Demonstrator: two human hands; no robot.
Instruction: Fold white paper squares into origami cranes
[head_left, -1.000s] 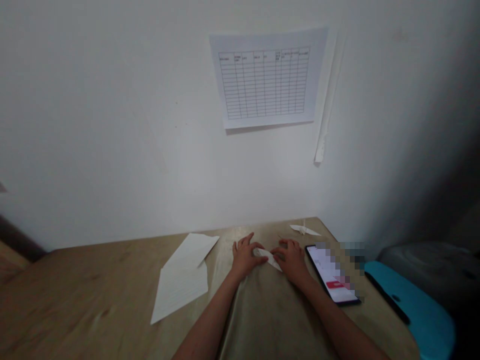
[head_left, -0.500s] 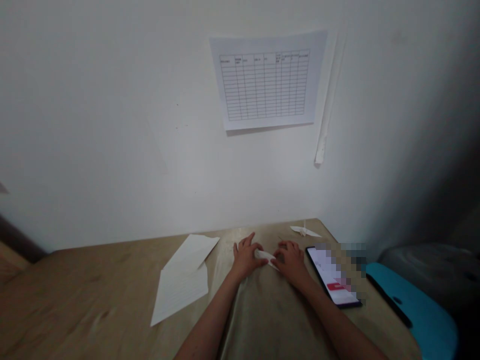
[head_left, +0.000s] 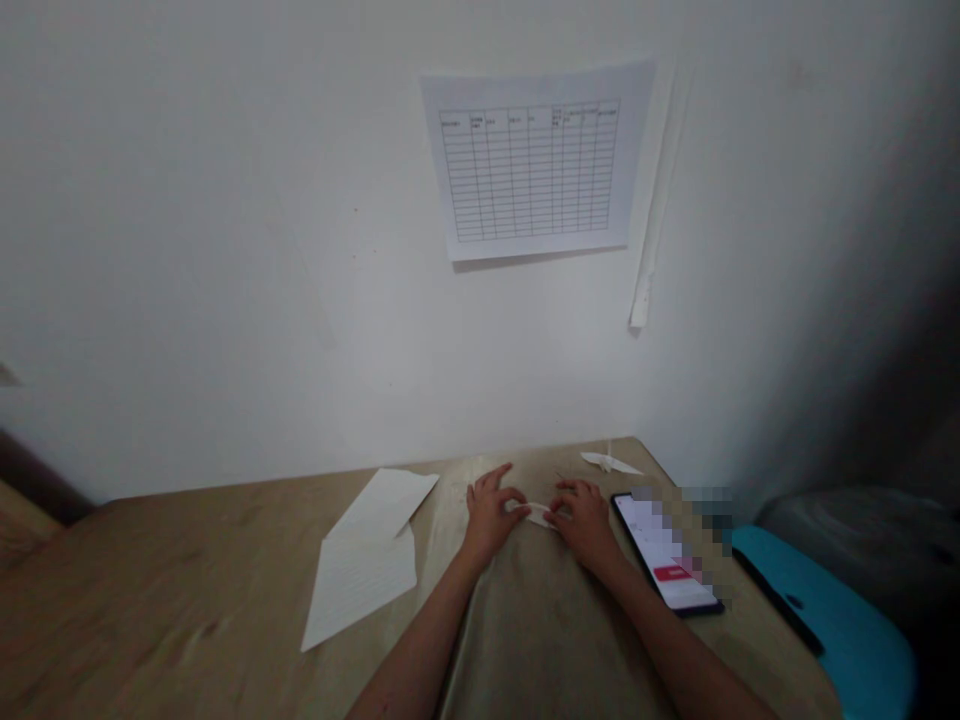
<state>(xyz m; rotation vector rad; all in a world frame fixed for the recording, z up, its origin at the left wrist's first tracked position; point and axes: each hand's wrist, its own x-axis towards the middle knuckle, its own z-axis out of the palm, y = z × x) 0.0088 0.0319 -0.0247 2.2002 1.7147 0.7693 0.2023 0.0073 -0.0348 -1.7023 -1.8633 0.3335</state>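
Between my two hands, low over the brown-covered table (head_left: 247, 570), is a small folded strip of white paper (head_left: 538, 514). My left hand (head_left: 491, 512) pinches its left end between thumb and index finger, the other fingers spread upward. At the right end, my right hand (head_left: 581, 520) grips it with thumb and curled fingers. My fingertips hide both ends of the strip. Behind my right hand lies a white folded paper piece (head_left: 609, 462) with narrow pointed ends. Left of my left hand are overlapping sheets of white paper (head_left: 367, 570), one of them lined.
A phone (head_left: 664, 555) with a lit screen, partly pixelated, lies right of my right hand. Beyond the table's right edge is a turquoise object (head_left: 832, 620). A printed table sheet (head_left: 536, 165) hangs on the white wall (head_left: 225, 250) behind the table.
The folded paper strip has turned to lie more level, with less of it showing. Both hands have shifted only slightly and keep hold of it.
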